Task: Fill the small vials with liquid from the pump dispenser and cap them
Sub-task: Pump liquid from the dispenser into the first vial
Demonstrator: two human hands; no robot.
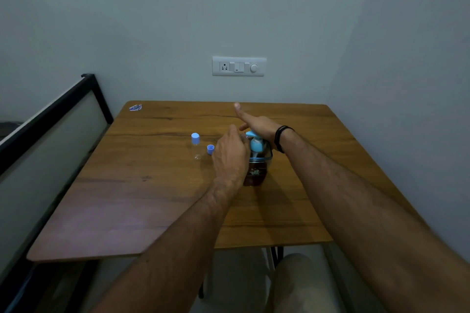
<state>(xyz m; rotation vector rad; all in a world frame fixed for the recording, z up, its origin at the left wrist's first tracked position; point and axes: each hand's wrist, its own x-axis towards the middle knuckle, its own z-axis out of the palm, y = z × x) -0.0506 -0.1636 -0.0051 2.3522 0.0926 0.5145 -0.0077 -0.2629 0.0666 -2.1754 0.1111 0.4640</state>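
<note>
Head view: right hand (256, 123) presses pump dispenser (256, 157).

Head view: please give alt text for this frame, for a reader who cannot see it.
A person's right hand presses flat on the blue pump dispenser while the left hand holds something, mostly hidden, at its spout. On the wooden table to the left are a capped clear vial and a loose blue cap.

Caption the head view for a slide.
Right hand presses the pump dispenser; left hand holds a vial at its spout.
</note>
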